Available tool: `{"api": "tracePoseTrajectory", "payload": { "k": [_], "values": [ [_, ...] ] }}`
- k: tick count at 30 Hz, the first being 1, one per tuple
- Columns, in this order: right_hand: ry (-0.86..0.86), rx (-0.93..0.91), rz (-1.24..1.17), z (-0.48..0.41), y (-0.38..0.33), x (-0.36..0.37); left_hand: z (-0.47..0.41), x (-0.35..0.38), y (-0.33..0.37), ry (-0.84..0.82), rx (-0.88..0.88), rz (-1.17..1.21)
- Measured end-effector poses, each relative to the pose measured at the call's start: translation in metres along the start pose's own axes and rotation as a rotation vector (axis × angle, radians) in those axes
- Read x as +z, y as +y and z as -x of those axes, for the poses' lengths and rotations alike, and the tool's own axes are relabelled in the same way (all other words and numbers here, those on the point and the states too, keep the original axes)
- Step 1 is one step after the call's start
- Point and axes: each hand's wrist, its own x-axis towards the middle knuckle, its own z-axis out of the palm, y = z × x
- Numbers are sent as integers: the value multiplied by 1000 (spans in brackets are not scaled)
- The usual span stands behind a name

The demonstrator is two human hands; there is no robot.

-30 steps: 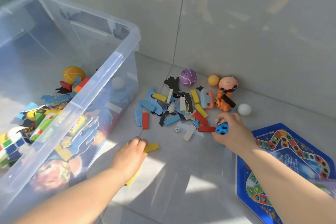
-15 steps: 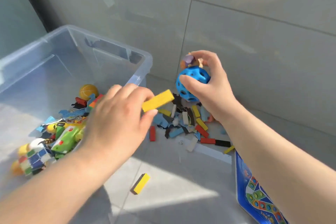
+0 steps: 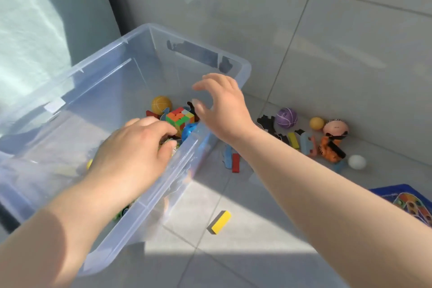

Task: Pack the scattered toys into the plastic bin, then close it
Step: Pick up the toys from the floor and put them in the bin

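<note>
A clear plastic bin [image 3: 243, 66] is seen standing on the tiled floor [image 3: 257, 252] against its far edge, where the wall rises, with the top uncovered. Both hands are held over its right-hand rim. The right hand [image 3: 224, 110] is spread wide above the bin, fingers apart and slightly bent, with nothing gripped. The left hand [image 3: 133, 154] is turned palm down nearer the front of the bin, its fingers bent downward into the bin; whether anything is held under them cannot be told. Inside the bin, toward its far right corner, an orange ball [image 3: 161, 105], a scrambled cube puzzle [image 3: 180, 119] and a blue holed ball [image 3: 189, 131] are gathered close together among dark flat pieces, and more toys are partly hidden under the left arm. Outside the bin, a yellow block [image 3: 221, 221] is left lying alone on the floor near the bin's right wall. A red block [image 3: 236, 162] and a blue piece [image 3: 228, 155] are found just beside that wall. Along the floor's far edge a purple ball [image 3: 286, 117], a small yellow ball [image 3: 316, 123], a pink round-headed toy [image 3: 336, 127], an orange toy [image 3: 330, 149] and a white ball [image 3: 357, 161] are scattered. A blue game board [image 3: 409, 203] is cut off by the right side of the view.
</note>
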Motion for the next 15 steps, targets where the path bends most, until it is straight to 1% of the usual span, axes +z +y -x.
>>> {"api": "tracePoseTrajectory", "payload": {
  "k": [1,2,3,4,5,6,7,8,9,10,11,13,15],
  "values": [
    [73,17,22,10,13,-6,3,4,11,7,127,28],
    [107,73,54,20,31,-13,5,7,24,-43,267,18],
    [104,165,82,32,49,-19,8,14,35,-80,393,-15],
    [76,266,98,44,67,-25,11,22,46,-130,479,-42],
    [40,351,116,55,86,-30,16,32,58,-169,525,-65],
    [-16,421,161,66,105,-35,20,41,70,-245,530,-96],
    [-102,493,231,78,123,-39,24,50,83,-352,495,-137],
    [-194,573,298,90,138,-41,28,66,93,-486,442,-168],
    [-270,652,339,102,151,-44,32,92,96,-575,375,-214],
    [-321,725,347,115,161,-46,33,111,99,-693,299,-281],
    [-351,781,347,127,168,-49,33,127,100,-774,247,-346],
    [-415,836,378,147,180,-51,32,156,89,-845,165,-447],
    [-511,823,457,162,191,-50,28,173,80,-862,91,-437]
  ]
}}
